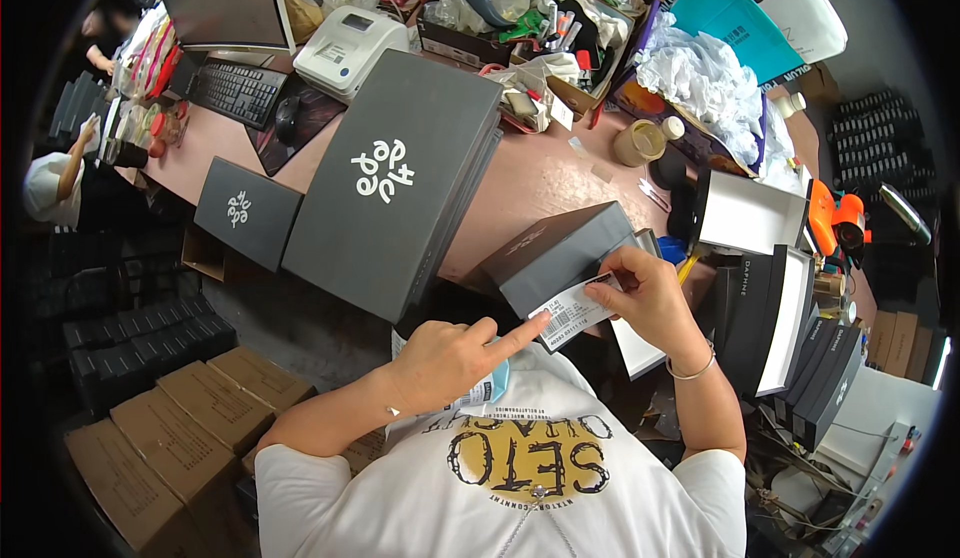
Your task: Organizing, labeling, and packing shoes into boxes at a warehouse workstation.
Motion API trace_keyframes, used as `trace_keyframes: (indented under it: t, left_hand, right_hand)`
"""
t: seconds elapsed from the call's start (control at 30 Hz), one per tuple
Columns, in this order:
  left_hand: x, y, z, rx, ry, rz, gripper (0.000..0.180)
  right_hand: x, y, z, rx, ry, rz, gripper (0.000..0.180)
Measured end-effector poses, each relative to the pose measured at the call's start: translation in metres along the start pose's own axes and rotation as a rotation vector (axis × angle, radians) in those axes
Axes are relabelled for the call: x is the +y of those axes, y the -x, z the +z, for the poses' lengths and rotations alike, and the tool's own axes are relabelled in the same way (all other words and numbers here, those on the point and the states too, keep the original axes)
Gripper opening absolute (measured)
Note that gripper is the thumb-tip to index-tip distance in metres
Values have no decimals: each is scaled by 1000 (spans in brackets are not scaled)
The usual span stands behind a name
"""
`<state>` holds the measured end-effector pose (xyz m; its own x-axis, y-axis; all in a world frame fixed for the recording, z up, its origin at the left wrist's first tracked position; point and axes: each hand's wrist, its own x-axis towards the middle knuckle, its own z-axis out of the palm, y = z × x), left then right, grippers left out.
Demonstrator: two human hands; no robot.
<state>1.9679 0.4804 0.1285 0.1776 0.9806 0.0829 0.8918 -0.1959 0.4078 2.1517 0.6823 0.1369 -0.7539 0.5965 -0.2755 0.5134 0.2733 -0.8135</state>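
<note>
A white barcode label is pinched between the thumb and fingers of my right hand. It lies against the near end of a dark grey shoebox, tilted at the table's near edge. My left hand stretches its index finger to the label's left edge. Its other fingers are curled, and what they hold, if anything, is hidden. Just below that hand shows a light-blue and white printed piece, partly covered. Beneath my right hand is the pale edge of a box part.
Large grey boxes are stacked on the pink table, beside a smaller grey box. Behind are a label printer, keyboard and mouse. Open shoeboxes stand right; brown cartons sit lower left. Another person is far left.
</note>
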Motion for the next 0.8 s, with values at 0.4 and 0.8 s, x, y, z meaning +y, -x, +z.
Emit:
trace_keyframes:
  t: [0.4,0.8]
  left_hand:
    - [-5,-7,0,-131,-15,63,63]
    - [-15,-21,-2,-229,114,157,55]
  right_hand:
    - [-22,12,9,217,563,-165,65]
    - [42,14,1,210,-252,22,53]
